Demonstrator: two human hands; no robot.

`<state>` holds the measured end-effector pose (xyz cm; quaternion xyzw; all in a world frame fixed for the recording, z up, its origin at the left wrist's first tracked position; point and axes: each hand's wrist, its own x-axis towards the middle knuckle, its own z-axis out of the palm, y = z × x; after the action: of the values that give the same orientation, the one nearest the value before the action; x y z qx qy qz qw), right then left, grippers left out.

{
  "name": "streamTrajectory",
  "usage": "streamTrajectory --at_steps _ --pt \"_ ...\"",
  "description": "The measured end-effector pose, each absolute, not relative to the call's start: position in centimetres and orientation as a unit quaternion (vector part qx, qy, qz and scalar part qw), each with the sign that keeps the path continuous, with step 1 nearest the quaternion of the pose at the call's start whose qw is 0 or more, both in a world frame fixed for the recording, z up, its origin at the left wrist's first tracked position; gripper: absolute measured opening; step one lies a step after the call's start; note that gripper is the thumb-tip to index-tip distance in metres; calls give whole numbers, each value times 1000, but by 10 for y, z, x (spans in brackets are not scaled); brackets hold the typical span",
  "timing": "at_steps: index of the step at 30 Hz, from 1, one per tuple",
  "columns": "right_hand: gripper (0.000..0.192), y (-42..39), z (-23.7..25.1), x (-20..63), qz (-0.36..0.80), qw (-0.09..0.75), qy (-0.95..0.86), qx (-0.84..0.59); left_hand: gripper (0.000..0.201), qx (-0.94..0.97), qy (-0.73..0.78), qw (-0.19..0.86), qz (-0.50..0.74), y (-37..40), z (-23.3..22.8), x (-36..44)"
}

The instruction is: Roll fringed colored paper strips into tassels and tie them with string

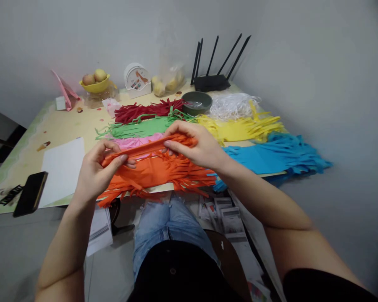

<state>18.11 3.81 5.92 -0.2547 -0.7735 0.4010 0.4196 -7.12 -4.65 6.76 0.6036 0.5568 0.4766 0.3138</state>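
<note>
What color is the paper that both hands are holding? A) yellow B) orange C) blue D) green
B: the left hand and the right hand pinch the two ends of a folded orange paper strip above the orange fringed paper, while the blue paper, green paper and yellow paper lie untouched on the table.

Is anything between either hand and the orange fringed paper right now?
Nothing visible. Both the left hand and the right hand already grip the folded top edge of the orange fringed paper directly, above the table edge. The pink paper lies just behind it, not in between.
</note>
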Motion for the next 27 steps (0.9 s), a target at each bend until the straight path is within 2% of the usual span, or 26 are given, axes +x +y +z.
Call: streamTrajectory --at_steps 2,6,11,14,16,19,22,24,27 --pt "16 39 57 180 465 424 -742 -231 18 571 540 369 497 -46 66 -72" --pt "21 42 49 178 525 433 -704 -204 12 549 495 404 539 -44 63 -70" --pt "22 47 47 180 505 419 -732 -183 5 557 472 415 544 -44 62 -70" --pt "24 47 49 181 454 416 -762 -201 10 588 488 380 521 -45 61 -71" --pt "23 45 50 180 411 422 -776 -226 16 614 511 323 508 -45 61 -69" --pt "25 41 49 179 347 427 -792 -266 14 650 537 226 488 -44 61 -66" --pt "14 39 48 178 317 428 -795 -290 15 681 550 159 457 -44 60 -64" --pt "9 38 48 178 340 435 -784 -285 8 679 555 160 453 -44 60 -63" --pt "11 38 46 178 453 435 -738 -246 11 628 549 248 493 -45 59 -63"
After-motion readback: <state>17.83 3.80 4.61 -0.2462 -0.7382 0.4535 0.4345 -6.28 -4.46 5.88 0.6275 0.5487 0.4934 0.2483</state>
